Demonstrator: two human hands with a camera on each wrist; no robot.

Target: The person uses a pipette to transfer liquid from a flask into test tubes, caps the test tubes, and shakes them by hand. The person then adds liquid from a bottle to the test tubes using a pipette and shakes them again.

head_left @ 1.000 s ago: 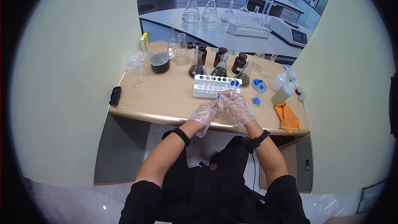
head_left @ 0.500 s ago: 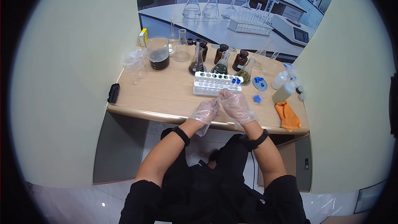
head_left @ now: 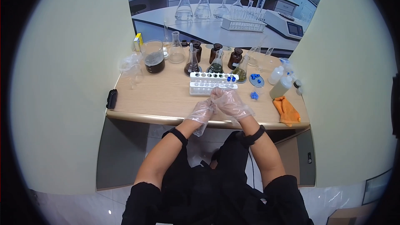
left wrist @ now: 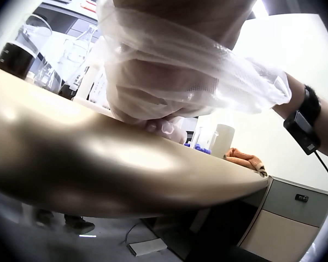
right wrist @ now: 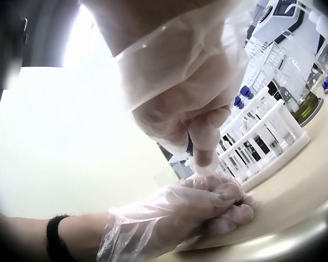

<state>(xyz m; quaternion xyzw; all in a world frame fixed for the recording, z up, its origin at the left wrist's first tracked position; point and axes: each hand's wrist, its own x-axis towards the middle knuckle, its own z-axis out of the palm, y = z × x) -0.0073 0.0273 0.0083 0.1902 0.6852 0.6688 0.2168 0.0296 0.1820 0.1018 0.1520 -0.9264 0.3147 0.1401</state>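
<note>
Both hands wear clear plastic gloves and meet at the front of the table. My left hand (head_left: 202,111) is curled round a test tube, which the fingers hide almost wholly. Right above it, my right hand (head_left: 229,102) pinches a small blue stopper (right wrist: 189,146), its fingertips close over the left fist in the right wrist view. Just behind the hands stands a white test tube rack (head_left: 200,93) with a row of glass tubes. Two blue stoppers (head_left: 231,79) top tubes at its right end. More loose blue stoppers (head_left: 254,96) lie in a heap to the right.
Behind the rack stand flasks of dark and greenish liquid (head_left: 240,75) and brown bottles (head_left: 235,60). A beaker of dark liquid (head_left: 154,63) is at back left. On the right are a dish of blue stoppers (head_left: 256,84), a plastic bottle (head_left: 281,87) and an orange cloth (head_left: 286,111).
The head view has shifted slightly. Both hands stay together in front of the rack; the right hand has turned and closed in over the left, covering the blue stopper seen earlier.
</note>
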